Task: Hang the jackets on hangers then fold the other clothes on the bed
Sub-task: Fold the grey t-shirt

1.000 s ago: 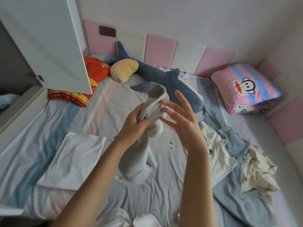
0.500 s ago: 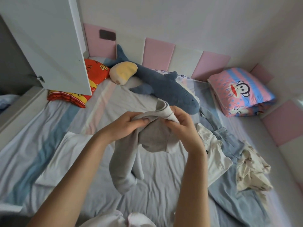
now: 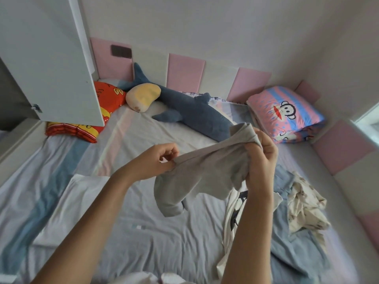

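Works over the bed (image 3: 143, 242), probably using the striped sheet as the folding surface. Stands beside a white cupboard door (image 3: 47, 58) swung open at far left, perhaps for the hanging step; shows no hanger or jacket anywhere.

Keeps the unfolded clothes (image 3: 291, 253) heaped along the right side, near the right arm: blue, white printed and cream patterned pieces, overlapping. Keeps a folded white piece (image 3: 67, 201) flat on the left, well apart from that heap, seemingly to separate done from undone.

Holds the grey garment (image 3: 205, 171) in the air above the middle of the bed, between the two lots. Pulls it sideways, presumably to find an edge and straighten it before laying it down. Lets the loose lower part sag toward the sheet.

Clutches the bunched upper end in the right hand (image 3: 260, 158), fingers curled round the cloth. Pinches the opposite edge with the left hand (image 3: 155, 160), thumb against fingertips.
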